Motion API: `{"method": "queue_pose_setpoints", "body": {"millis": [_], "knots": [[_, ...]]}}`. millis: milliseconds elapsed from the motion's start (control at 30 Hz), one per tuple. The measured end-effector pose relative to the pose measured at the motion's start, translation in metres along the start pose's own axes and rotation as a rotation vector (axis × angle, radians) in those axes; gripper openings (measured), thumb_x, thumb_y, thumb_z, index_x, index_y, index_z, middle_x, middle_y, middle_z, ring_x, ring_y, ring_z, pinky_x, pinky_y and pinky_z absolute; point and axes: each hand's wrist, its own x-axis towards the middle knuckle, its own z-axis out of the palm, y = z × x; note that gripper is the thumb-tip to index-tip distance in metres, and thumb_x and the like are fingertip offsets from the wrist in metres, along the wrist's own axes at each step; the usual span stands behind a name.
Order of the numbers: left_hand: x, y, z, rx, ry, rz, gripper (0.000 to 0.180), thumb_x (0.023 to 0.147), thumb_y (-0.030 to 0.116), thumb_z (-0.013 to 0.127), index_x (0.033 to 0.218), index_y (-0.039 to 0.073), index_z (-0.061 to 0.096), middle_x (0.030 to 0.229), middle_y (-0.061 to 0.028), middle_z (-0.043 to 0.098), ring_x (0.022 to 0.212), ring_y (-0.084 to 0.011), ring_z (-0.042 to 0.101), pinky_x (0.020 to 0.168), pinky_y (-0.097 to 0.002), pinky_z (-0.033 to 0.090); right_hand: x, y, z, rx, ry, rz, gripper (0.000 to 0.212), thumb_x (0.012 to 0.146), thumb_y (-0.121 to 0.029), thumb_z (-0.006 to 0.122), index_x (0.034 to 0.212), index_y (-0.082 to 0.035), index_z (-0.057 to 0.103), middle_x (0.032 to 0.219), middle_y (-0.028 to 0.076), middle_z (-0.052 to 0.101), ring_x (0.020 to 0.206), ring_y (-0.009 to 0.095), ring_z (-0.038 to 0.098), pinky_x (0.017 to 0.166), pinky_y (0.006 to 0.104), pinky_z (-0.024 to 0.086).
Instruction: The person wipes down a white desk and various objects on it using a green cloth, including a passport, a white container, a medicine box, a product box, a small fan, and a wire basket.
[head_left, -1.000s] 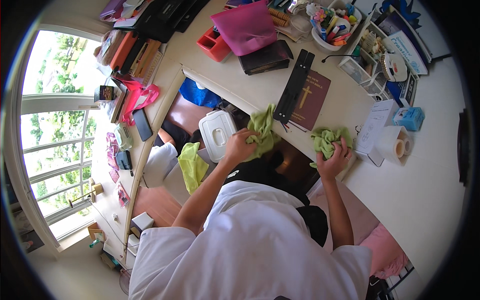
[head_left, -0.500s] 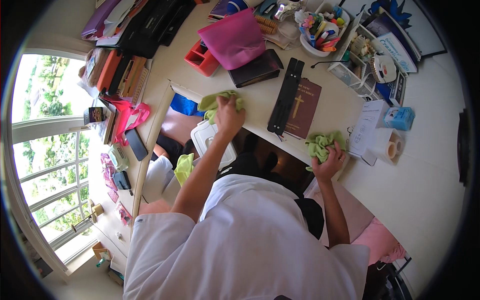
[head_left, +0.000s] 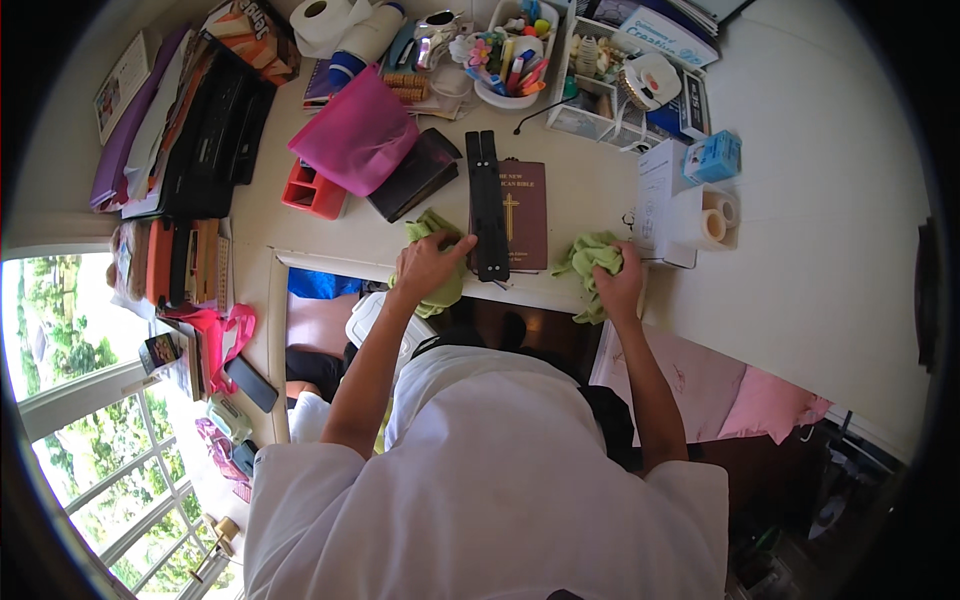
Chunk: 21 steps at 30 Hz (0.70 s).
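Note:
My left hand (head_left: 428, 268) is closed on a crumpled green cloth (head_left: 437, 296) at the desk's front edge. Its thumb reaches to the side of a long black hinged strip (head_left: 487, 205), but I cannot tell whether they touch. The strip lies across the left part of a maroon book (head_left: 527, 215) with a gold cross on its cover. To the right of the book, my right hand (head_left: 620, 282) grips a second green cloth (head_left: 588, 262), bunched on the desk near its front edge.
Behind my left hand are a pink pouch (head_left: 355, 135), a dark book (head_left: 415, 175) and a red organizer (head_left: 314, 190). A white tub of pens (head_left: 515, 75) and a wire organizer (head_left: 590, 122) stand farther back. White boxes (head_left: 665, 205) stand right. A lidded white bin (head_left: 385, 325) is below the edge.
My left hand has moved right along the desk edge with its cloth, up beside the black strip. My right hand still grips its cloth right of the book. The whole view has turned.

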Motion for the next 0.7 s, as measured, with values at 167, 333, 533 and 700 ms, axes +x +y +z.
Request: {"method": "queue_pose_setpoints", "body": {"millis": [167,333,533,700], "knots": [[0.005,0.011,0.008,0.124,-0.066,0.103,0.080,0.073,0.071,0.049,0.127,0.012,0.048,0.094,-0.0219,0.065,0.097,-0.0359,0.060,0.087,-0.0417,0.043,0.047,-0.062,-0.004,-0.023,0.007,-0.086,0.044,0.059,-0.003,0.064,0.102,-0.015,0.059,0.103,0.008,0.054,0.094,0.032,0.052,0.079,0.0376,0.046],[0.001,0.028,-0.006,0.155,-0.203,0.082,0.085,0.074,0.067,0.051,0.141,0.020,0.028,0.111,-0.0220,0.059,0.105,-0.0381,0.056,0.092,-0.0416,0.040,0.037,-0.067,0.013,-0.281,-0.401,-0.308,0.051,0.061,-0.005,0.067,0.106,-0.028,0.064,0.105,0.004,0.054,0.102,0.029,0.049,0.082,0.0362,0.046],[0.002,0.016,0.001,0.158,-0.158,0.135,0.087,0.072,0.069,0.051,0.142,0.024,0.025,0.091,-0.0227,0.064,0.093,-0.0382,0.060,0.084,-0.0417,0.045,-0.005,-0.029,-0.056,-0.463,-0.975,-0.067,0.041,0.065,-0.010,0.063,0.103,-0.024,0.065,0.099,0.003,0.057,0.100,0.027,0.052,0.081,0.0369,0.047],[0.006,0.013,0.003,0.160,-0.148,0.162,0.089,0.073,0.068,0.051,0.142,0.019,0.025,0.088,-0.0241,0.064,0.093,-0.0390,0.060,0.085,-0.0426,0.044,0.012,-0.054,-0.067,-0.213,-0.558,0.188,0.042,0.064,-0.009,0.062,0.104,-0.020,0.063,0.103,0.002,0.057,0.101,0.028,0.051,0.085,0.0380,0.044]]}}
